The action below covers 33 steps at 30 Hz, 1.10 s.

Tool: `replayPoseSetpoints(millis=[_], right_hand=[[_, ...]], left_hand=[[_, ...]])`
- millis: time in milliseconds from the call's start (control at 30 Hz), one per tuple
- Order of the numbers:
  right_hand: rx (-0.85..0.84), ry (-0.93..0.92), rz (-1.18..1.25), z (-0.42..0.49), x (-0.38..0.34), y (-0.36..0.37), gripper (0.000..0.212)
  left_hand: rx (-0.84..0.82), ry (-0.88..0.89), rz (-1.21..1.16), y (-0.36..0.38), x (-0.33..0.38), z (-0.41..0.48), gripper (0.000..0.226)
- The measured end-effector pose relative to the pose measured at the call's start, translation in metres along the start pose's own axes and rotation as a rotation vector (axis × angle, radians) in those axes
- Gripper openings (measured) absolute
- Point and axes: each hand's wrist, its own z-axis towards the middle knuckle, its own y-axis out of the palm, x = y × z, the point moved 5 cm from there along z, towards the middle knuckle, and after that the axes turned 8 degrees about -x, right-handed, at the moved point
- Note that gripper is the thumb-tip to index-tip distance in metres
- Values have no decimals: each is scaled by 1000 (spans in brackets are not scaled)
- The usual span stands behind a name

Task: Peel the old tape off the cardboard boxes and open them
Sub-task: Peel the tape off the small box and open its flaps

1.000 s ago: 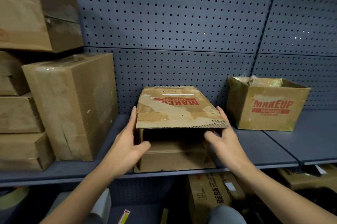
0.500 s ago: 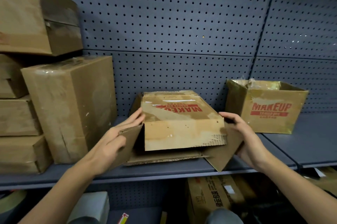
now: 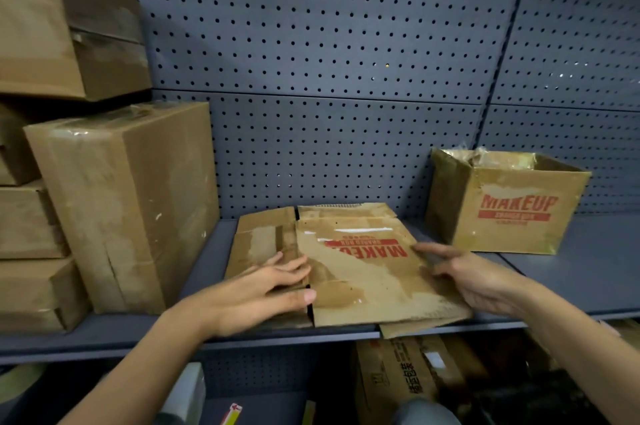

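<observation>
Head-worn camera looks forward and down, close, onto the shelf [image 3: 588,272].

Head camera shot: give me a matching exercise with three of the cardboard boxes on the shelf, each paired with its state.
Boxes:
1. middle box
2. right-hand box
3. tall box on the left

States:
A. closed, shiny tape across its top
B. flattened, left hand resting on it
C. standing, top open

Pairs: 1-B, 2-C, 3-A

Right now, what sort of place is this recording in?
Probably a stockroom or shop storage area: a grey shelf backed by pegboard panel, taped cardboard boxes stacked at left, and an open MAKEUP carton.
</observation>
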Motion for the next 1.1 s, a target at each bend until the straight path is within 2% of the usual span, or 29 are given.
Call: replayPoseSetpoints(millis=[33, 167, 200, 267, 333, 433, 533, 633, 733, 1000, 1100], right_hand=[[17, 12, -112, 1, 1, 2, 45], [169, -35, -933, 9, -10, 10, 41], [207, -34, -1060, 11, -14, 16, 41], [276, -90, -1180, 15, -23, 31, 47], [256, -203, -1219, 24, -33, 49, 56], [148, -294, -1272, 47, -39, 70, 61], [73, -261, -1305, 68, -32, 80, 65], [4, -191, -1243, 77, -21, 83, 64], [10, -182, -1202, 79, -16, 83, 62], [26, -204, -1192, 79, -15, 84, 62], [58, -244, -1140, 77, -16, 83, 62]], left_hand=[[-11, -29, -14, 0, -3, 1, 80], [50, -105, 84, -1, -12, 15, 53], [69, -123, 116, 0, -14, 19, 50], [123, -151, 158, 0, -15, 23, 58], [159, -184, 190, 0, -18, 25, 69], [100, -240, 197, 2, -25, 30, 75], [77, -251, 198, 1, -30, 36, 65], [152, -241, 118, -6, -35, 41, 53], [176, -262, 162, -4, -38, 44, 48], [203, -286, 247, 2, -36, 43, 51], [265, -273, 233, 1, -32, 38, 52]])
